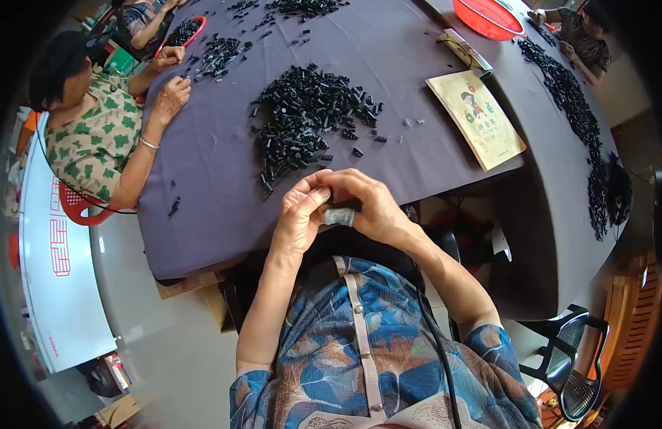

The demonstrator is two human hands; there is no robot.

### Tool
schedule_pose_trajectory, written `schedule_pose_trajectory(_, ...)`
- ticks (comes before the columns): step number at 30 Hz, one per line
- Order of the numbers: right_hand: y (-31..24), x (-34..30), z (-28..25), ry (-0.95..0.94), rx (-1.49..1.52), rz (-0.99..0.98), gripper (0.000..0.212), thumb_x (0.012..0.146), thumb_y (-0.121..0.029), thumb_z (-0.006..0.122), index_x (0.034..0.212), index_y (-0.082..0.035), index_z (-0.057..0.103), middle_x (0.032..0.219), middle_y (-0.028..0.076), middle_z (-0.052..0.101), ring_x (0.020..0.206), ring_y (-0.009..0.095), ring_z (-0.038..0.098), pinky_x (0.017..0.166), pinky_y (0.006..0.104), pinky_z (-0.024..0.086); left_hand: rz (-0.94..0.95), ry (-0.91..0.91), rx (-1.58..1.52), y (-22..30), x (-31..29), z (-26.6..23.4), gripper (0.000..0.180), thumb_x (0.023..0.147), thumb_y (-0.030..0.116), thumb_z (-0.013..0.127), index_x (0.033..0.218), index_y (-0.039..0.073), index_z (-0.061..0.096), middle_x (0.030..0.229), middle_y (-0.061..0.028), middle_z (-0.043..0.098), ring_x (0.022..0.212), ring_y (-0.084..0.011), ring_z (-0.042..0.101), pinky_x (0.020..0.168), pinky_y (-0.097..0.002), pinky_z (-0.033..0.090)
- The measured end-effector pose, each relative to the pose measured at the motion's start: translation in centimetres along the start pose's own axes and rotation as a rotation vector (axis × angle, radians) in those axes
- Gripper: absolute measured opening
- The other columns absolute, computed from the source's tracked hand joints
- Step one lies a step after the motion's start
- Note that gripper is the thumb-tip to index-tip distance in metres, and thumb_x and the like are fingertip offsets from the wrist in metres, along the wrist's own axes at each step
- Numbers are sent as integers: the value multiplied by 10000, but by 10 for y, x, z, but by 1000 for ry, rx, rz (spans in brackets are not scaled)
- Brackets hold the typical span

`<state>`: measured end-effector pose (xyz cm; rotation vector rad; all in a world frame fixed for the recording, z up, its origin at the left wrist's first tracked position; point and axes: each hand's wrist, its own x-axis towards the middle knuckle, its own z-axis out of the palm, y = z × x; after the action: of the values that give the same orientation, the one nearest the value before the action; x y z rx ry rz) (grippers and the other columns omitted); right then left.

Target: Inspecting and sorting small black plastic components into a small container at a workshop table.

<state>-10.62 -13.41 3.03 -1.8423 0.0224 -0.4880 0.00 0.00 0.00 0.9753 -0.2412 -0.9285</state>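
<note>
My left hand (299, 217) and my right hand (374, 207) meet at the near edge of the cloth-covered table, fingertips pressed together. Both are closed. What the left thumb and fingers pinch is mostly hidden; something small and dark shows between the fingertips. Under the curled fingers of my right hand sits a small greyish, translucent thing (339, 216), gripped against the palm. Just beyond my hands lies a large heap of small black cylindrical parts (309, 118). A few tiny clear pieces (408, 123) are scattered to its right.
A yellowish booklet (476, 120) and a long narrow box (465, 53) lie at the right, with a red basket (488, 18) behind. More black parts (570, 107) line the right table. A co-worker (95, 129) sits at the left; others work farther off. A black chair (575, 365) stands lower right.
</note>
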Motion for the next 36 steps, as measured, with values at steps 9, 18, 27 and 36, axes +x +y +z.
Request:
schedule_pose_trajectory(9, 36, -5, -87, 395, -621, 129, 282, 728, 78, 538, 961, -48, 637, 876, 126, 627, 776, 274, 601, 704, 339, 483, -58, -33, -132, -10, 6, 13, 143, 879, 45, 577, 989, -18, 641, 797, -62, 625, 585, -54, 513, 525, -208, 410)
schedule_pose_trajectory(18, 49, 3, -93, 327, -928, 187, 283, 726, 20, 536, 962, -88, 647, 944, 131, 602, 919, 345, 592, 792, 424, 474, -39, -29, -171, -17, 5, 13, 138, 906, 54, 549, 990, -10, 638, 787, -56, 618, 580, -56, 517, 514, -213, 413)
schedule_pose_trajectory(27, 55, 3, -95, 302, -946, 237, 245, 747, 10, 533, 948, -89, 632, 931, 140, 620, 909, 359, 599, 778, 436, 476, -9, -45, -194, -21, 3, 12, 139, 917, 78, 556, 998, -7, 631, 790, -53, 614, 590, -59, 513, 527, -213, 410)
schedule_pose_trajectory(36, 63, -6, -80, 395, -1094, 110, 177, 815, -7, 505, 982, -36, 556, 929, 181, 553, 843, 359, 578, 729, 434, 470, 4, -31, -235, -25, 0, 13, 150, 911, 48, 510, 984, -8, 629, 802, -69, 615, 601, -82, 516, 542, -228, 414)
